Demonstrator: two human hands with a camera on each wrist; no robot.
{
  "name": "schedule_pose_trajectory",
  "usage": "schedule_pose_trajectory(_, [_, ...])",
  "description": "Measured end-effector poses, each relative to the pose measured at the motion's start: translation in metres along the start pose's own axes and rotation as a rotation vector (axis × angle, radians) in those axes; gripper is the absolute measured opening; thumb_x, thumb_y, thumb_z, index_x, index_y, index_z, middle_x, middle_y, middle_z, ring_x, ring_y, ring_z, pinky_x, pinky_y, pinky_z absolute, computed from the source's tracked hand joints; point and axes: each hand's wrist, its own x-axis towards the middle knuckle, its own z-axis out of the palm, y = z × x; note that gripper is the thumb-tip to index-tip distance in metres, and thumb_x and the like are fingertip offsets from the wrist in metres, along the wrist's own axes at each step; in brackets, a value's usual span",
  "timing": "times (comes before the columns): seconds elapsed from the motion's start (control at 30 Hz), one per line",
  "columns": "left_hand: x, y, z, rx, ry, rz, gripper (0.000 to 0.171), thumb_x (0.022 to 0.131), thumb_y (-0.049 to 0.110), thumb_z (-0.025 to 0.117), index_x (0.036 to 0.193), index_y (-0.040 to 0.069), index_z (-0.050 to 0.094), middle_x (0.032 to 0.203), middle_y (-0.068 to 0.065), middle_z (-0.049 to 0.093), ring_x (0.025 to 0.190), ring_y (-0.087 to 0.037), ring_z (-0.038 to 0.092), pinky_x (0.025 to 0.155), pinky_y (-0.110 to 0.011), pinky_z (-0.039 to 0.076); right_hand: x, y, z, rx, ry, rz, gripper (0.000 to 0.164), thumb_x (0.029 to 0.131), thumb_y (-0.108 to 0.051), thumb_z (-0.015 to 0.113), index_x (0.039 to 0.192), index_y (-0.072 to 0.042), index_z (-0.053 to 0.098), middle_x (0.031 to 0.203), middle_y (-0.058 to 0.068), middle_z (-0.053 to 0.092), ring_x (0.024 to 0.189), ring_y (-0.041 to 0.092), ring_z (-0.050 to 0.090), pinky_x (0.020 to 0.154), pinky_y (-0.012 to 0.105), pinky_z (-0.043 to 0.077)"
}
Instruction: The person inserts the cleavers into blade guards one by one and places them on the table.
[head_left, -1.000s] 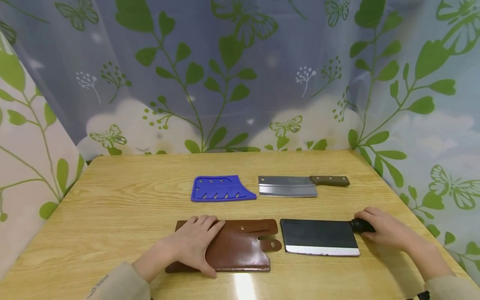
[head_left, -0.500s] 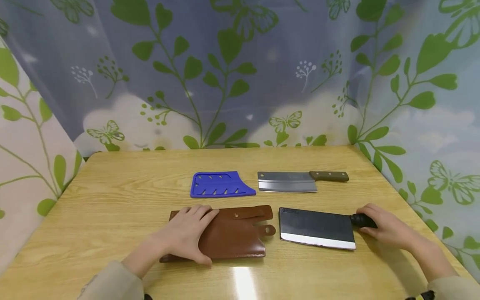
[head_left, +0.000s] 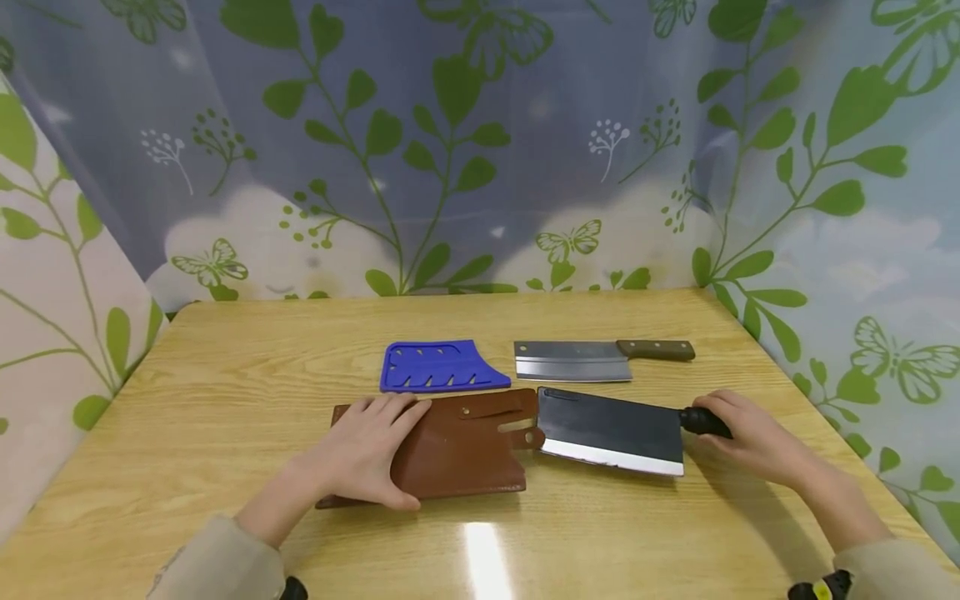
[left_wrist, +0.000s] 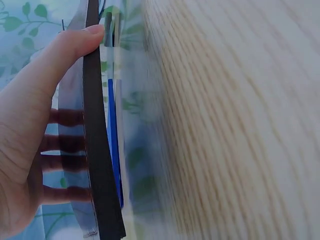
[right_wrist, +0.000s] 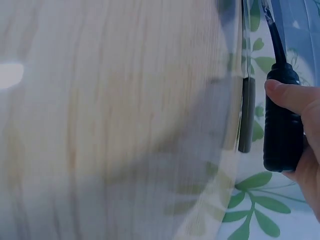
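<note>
- Brown, leather-like sheath (head_left: 461,458) lies within the left hand's (head_left: 367,446) span, thumb at its near edge, fingers spread to the far one, gripping it seemingly just off the table (head_left: 255,358).
- Right hand (head_left: 753,437) wraps its fingers closely around the black handle (right_wrist: 284,130) of a large dark cleaver (head_left: 615,429), which points toward the left fingers.
- Between the two sets of fingers, the cleaver's front end meets the sheath's open end and its holed tab (head_left: 525,438) (whether any of it is inside cannot be told).
- Lining up cleaver and sheath appears to be the step in hand; the next move likely calls for taking out the slight angle, keeping the tab clear and sliding toward the left fingers while they steady the sheath.
- Beyond the left fingertips lies a blue cover (head_left: 442,367); to its right, past both hands' fingers, rests a smaller cleaver (head_left: 573,360), untouched.
</note>
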Motion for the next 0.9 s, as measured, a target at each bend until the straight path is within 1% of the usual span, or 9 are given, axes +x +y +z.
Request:
schedule_pose_trajectory(0.17, [0.0,-0.001,0.0,0.044,0.014,0.003,0.115,0.056,0.074,0.065,0.143,0.005,0.032,0.134,-0.016,0.04,0.122,-0.033,0.038,0.092,-0.053,0.035,0.007,-0.005,0.002,0.015,0.023,-0.028,0.049,0.059,0.007,0.08,0.102,0.003,0.059,0.094,0.008,0.057,0.079,0.022,0.056,0.061,0.036,0.049])
schedule_pose_trajectory(0.3, [-0.001,-0.002,0.0,0.06,0.008,-0.004,0.115,0.057,0.074,0.064,0.143,0.004,0.032,0.134,-0.018,0.04,0.122,-0.034,0.038,0.092,-0.054,0.035,0.013,-0.009,0.002,0.014,0.037,-0.038,0.049,0.059,0.007,0.08,0.103,0.002,0.059,0.094,0.007,0.056,0.078,0.021,0.057,0.061,0.036,0.049])
schedule_pose_trajectory(0.57, [0.002,-0.001,0.003,0.055,-0.011,-0.026,0.116,0.059,0.076,0.062,0.144,0.004,0.029,0.136,-0.02,0.038,0.124,-0.035,0.036,0.093,-0.054,0.034,0.022,-0.017,0.003,0.006,0.068,-0.039,0.051,0.057,0.005,0.081,0.103,0.004,0.06,0.094,0.011,0.058,0.078,0.025,0.058,0.06,0.038,0.05])
schedule_pose_trajectory(0.73, [0.004,0.0,0.004,0.081,0.012,-0.039,0.116,0.059,0.077,0.061,0.144,0.003,0.03,0.136,-0.021,0.039,0.123,-0.035,0.038,0.092,-0.055,0.035,0.026,-0.02,0.006,0.006,0.099,-0.052,0.052,0.056,0.006,0.081,0.103,0.004,0.06,0.094,0.011,0.058,0.079,0.025,0.058,0.061,0.038,0.05])
schedule_pose_trajectory(0.9, [0.007,0.004,0.005,0.096,0.058,-0.056,0.116,0.057,0.076,0.062,0.143,0.003,0.032,0.134,-0.021,0.041,0.121,-0.037,0.039,0.091,-0.055,0.036,0.03,-0.022,0.009,0.011,0.123,-0.061,0.05,0.056,0.007,0.082,0.101,0.004,0.06,0.093,0.011,0.058,0.079,0.026,0.057,0.061,0.039,0.05])
